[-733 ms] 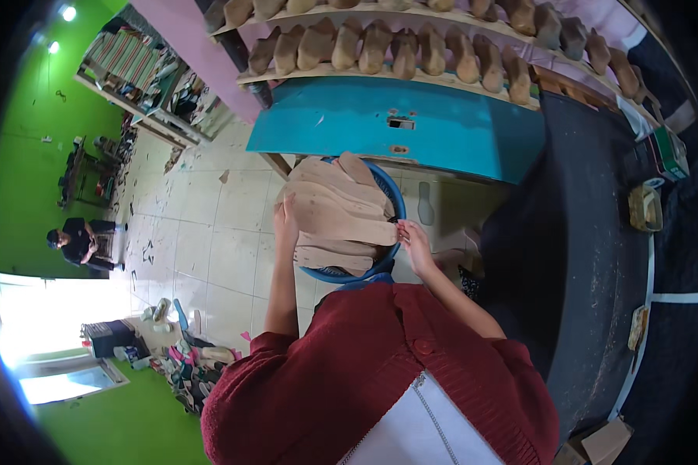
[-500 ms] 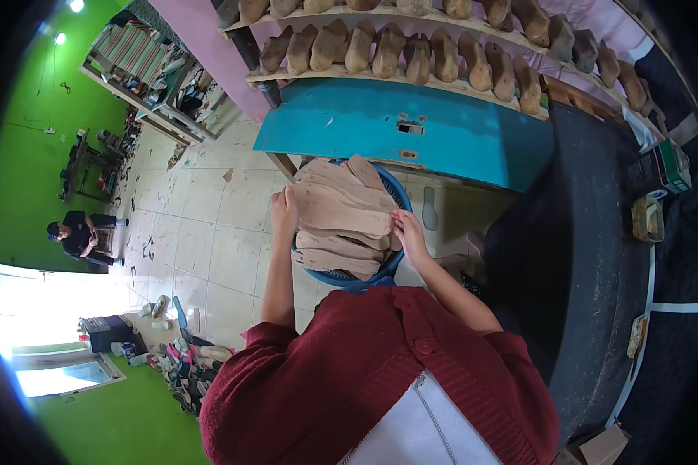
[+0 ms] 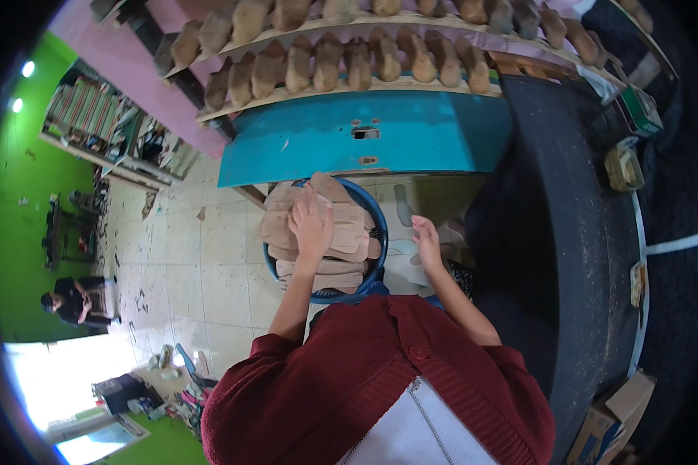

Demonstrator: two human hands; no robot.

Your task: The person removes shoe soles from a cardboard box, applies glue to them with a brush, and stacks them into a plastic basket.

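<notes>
Tan shoe soles (image 3: 350, 218) lie piled in the blue basket (image 3: 381, 219) near the person. The left hand (image 3: 312, 228) spreads over them; whether it grips one, I cannot tell. The right hand (image 3: 428, 243), empty and loosely curled, hovers right of the basket.

The left hand (image 3: 312, 229) is seemingly touching tan sole-shaped pieces (image 3: 349, 222) in a blue basket (image 3: 383, 231); the right hand (image 3: 427, 242) is hovering beside it. Wooden lasts (image 3: 326, 63) are lining shelves (image 3: 287, 98) beyond.
</notes>
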